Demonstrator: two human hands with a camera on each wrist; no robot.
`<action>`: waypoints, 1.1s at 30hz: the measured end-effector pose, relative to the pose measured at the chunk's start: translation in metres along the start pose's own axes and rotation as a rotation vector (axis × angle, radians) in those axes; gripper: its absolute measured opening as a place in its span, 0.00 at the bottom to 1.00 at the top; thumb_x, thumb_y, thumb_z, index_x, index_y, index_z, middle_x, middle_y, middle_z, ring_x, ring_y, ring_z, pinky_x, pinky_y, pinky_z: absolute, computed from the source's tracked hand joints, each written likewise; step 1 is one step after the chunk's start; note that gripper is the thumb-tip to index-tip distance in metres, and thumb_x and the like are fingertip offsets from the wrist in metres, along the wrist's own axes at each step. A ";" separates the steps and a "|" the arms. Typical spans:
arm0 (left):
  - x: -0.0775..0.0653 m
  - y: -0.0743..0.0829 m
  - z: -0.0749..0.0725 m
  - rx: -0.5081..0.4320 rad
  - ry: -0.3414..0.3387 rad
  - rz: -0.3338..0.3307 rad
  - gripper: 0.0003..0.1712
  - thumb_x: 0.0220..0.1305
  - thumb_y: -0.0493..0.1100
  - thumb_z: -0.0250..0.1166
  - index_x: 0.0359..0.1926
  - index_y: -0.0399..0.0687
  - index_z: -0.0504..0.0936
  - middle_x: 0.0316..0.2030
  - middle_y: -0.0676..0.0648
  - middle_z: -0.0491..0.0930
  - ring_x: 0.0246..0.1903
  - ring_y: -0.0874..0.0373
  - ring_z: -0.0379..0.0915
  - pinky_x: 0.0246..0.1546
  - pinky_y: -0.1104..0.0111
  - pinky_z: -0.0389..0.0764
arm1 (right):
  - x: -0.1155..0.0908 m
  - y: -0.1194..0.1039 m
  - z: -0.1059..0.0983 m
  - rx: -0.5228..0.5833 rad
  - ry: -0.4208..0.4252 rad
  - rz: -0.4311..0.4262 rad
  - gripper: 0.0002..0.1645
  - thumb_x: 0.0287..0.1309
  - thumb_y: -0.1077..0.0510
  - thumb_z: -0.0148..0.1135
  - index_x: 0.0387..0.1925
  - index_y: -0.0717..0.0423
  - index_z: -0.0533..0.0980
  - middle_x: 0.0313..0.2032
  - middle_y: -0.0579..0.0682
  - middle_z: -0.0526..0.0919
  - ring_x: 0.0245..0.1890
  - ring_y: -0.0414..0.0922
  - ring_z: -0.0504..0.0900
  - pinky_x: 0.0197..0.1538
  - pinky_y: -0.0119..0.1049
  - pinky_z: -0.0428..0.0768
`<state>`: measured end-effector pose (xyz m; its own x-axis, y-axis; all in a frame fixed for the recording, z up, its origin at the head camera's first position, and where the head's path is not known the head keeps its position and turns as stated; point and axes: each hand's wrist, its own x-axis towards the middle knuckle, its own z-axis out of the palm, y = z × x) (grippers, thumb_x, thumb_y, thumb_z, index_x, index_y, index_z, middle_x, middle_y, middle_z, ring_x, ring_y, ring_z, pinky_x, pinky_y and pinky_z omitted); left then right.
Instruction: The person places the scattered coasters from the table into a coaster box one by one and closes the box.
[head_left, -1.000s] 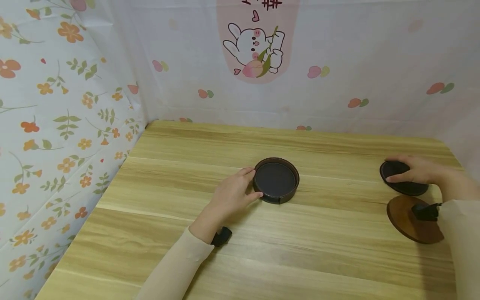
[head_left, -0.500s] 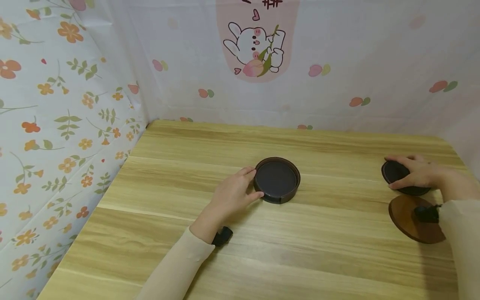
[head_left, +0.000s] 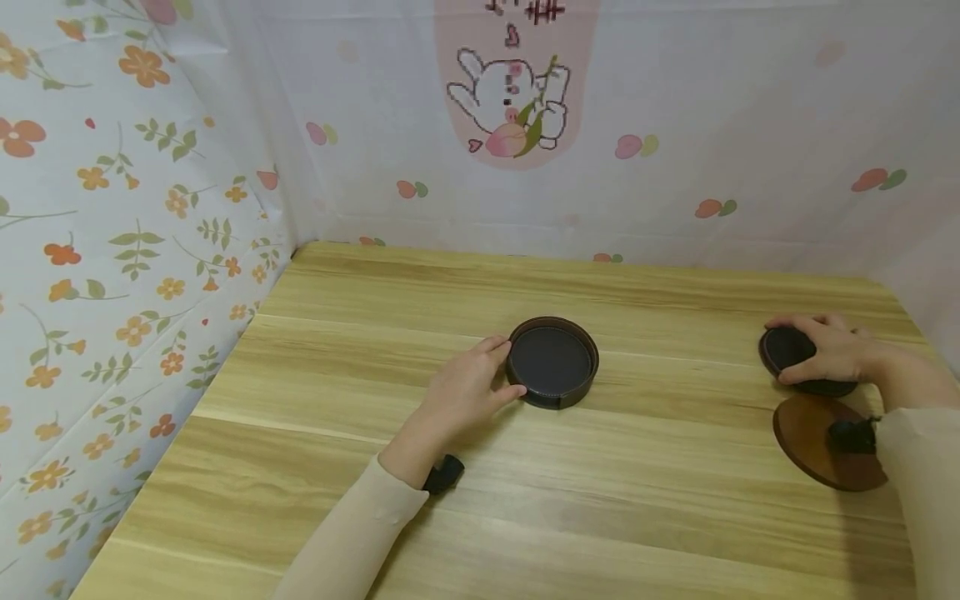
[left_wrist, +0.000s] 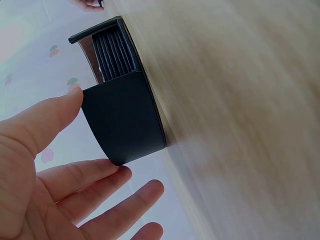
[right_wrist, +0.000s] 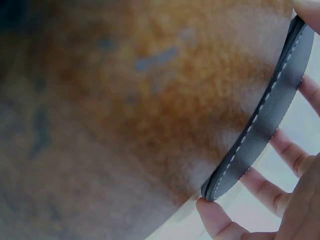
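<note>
My left hand (head_left: 465, 383) grips the side of a round black coaster holder (head_left: 555, 398) on the table, its thumb at the near side and fingertips at the far side. In the left wrist view, a stack of thin dark coasters (left_wrist: 115, 55) shows through the holder's gap. Far to the right, my right hand (head_left: 832, 354) holds a round black coaster (head_left: 786, 346) by its edge, fingers spread around it. White stitching runs along this coaster's rim (right_wrist: 250, 130) in the right wrist view. Its right part is hidden under the hand.
A round brown disc (head_left: 810, 446) lies just nearer than the black coaster, partly behind the right sleeve and a black wrist mount. Another black mount (head_left: 444, 473) shows at the left wrist. Patterned cloth (head_left: 360, 108) hangs behind and left of the wooden table (head_left: 637, 500).
My right hand's fingers have bent and drawn in around the black coaster, with the hand more arched over it. The left hand and the coaster holder have stayed in place.
</note>
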<state>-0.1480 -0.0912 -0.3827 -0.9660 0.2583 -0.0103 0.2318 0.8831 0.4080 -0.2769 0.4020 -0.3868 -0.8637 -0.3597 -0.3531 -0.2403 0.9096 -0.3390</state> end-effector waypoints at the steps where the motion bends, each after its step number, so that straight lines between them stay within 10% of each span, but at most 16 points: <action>1: 0.000 0.000 0.000 0.001 -0.002 -0.003 0.40 0.63 0.57 0.68 0.70 0.42 0.70 0.71 0.48 0.68 0.65 0.49 0.73 0.60 0.59 0.79 | 0.000 0.001 0.000 0.000 0.002 -0.002 0.53 0.50 0.49 0.73 0.69 0.65 0.54 0.62 0.86 0.45 0.57 0.84 0.45 0.49 0.78 0.49; 33: 0.001 -0.001 0.001 0.002 -0.002 -0.005 0.40 0.64 0.57 0.68 0.71 0.42 0.69 0.71 0.48 0.68 0.66 0.50 0.71 0.61 0.59 0.79 | 0.000 -0.039 0.001 -0.029 0.096 -0.082 0.57 0.50 0.50 0.75 0.73 0.60 0.52 0.67 0.81 0.46 0.62 0.80 0.45 0.52 0.75 0.49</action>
<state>-0.1486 -0.0910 -0.3843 -0.9670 0.2544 -0.0141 0.2270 0.8852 0.4062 -0.2676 0.3666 -0.3746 -0.8787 -0.4129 -0.2395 -0.3234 0.8841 -0.3374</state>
